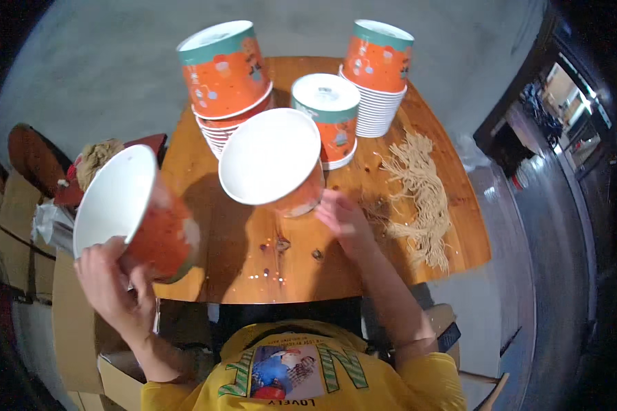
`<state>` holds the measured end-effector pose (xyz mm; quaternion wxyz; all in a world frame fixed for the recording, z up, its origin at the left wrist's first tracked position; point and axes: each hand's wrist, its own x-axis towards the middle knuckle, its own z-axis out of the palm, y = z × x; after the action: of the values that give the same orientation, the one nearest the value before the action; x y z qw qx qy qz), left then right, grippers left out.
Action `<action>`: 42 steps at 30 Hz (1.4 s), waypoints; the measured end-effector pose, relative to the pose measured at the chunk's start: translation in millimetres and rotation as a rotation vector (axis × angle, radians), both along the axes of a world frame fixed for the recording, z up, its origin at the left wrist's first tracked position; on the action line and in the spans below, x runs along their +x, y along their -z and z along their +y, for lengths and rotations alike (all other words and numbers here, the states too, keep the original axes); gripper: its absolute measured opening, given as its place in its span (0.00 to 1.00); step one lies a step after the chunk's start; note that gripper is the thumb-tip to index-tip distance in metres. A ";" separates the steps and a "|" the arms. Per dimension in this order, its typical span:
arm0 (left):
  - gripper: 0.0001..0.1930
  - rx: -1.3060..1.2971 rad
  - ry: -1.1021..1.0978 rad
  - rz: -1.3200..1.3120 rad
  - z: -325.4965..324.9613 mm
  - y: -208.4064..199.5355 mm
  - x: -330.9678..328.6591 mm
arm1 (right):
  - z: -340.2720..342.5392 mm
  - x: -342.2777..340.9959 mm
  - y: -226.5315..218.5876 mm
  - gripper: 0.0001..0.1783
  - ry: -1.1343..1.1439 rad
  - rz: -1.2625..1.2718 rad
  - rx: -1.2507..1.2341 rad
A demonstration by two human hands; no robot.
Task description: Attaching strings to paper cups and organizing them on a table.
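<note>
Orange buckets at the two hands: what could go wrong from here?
The left hand holds its bucket near the rim, partly past the left side of the table; a slip might drop it. The other bucket, tilted at the right hand, could bump the left stack, which looks close.

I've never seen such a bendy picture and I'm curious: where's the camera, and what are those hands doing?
There's no robot, just a person's bare hands. A wide fisheye camera on the person's head looks down, so edges curve.

The left hand grips an orange round paper-looking tub with a white inside. The right hand's fingers are at the base of another tilted orange-and-white tub; blur hides how firmly.

On the brown wooden table stand two stacks of upside-down orange, green and white tubs, with more between them, and tan stringy cord lies on the right.
</note>
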<state>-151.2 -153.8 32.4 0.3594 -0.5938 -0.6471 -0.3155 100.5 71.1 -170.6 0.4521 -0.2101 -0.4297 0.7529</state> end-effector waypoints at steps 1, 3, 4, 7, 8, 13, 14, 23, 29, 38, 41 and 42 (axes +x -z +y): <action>0.12 -0.030 -0.020 -0.006 -5.4 -0.1 -2.9 | -8.1 0.4 -20.0 0.14 0.111 -0.231 0.302; 0.12 -0.108 -0.023 -0.001 -2.7 7.3 -7.9 | -10.8 14.2 -38.0 0.13 0.158 -0.279 0.195; 0.12 -0.183 -0.038 0.012 0.0 11.4 -9.3 | -8.0 21.2 -34.8 0.12 0.188 -0.295 0.131; 0.13 -0.270 -0.001 0.003 15.1 24.7 0.3 | -9.2 29.7 -41.5 0.11 0.236 -0.479 0.139; 0.14 -0.276 0.024 -0.020 18.9 29.6 2.9 | -10.2 31.2 -48.4 0.10 0.253 -0.647 0.213; 0.14 -0.312 0.097 -0.075 34.7 40.1 14.3 | 18.5 80.3 -53.1 0.10 0.537 -1.038 0.557; 0.14 -0.324 0.112 -0.089 38.1 42.1 16.3 | 26.1 88.6 -53.2 0.10 0.589 -1.090 0.618; 0.13 -0.384 0.174 -0.143 48.8 65.6 14.1 | 41.4 86.0 -50.3 0.14 0.379 -1.425 0.722; 0.13 -0.372 0.181 -0.156 47.8 70.9 14.3 | 48.5 70.5 -6.3 0.10 0.565 -1.143 0.654; 0.15 -0.394 0.169 -0.162 44.7 68.1 14.5 | 18.4 62.7 -175.0 0.08 0.498 -0.342 0.530; 0.16 -0.370 0.193 -0.186 49.2 63.1 18.0 | 23.4 60.1 -199.0 0.07 0.522 -0.557 0.603; 0.17 -0.326 0.217 -0.195 50.8 60.4 22.9 | 38.6 62.3 -196.1 0.08 0.466 -0.610 0.607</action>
<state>-128.3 -103.0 -28.0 0.1583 -0.6770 -0.6536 -0.2992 162.8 109.7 25.5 0.5029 -0.3703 -0.6841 0.3768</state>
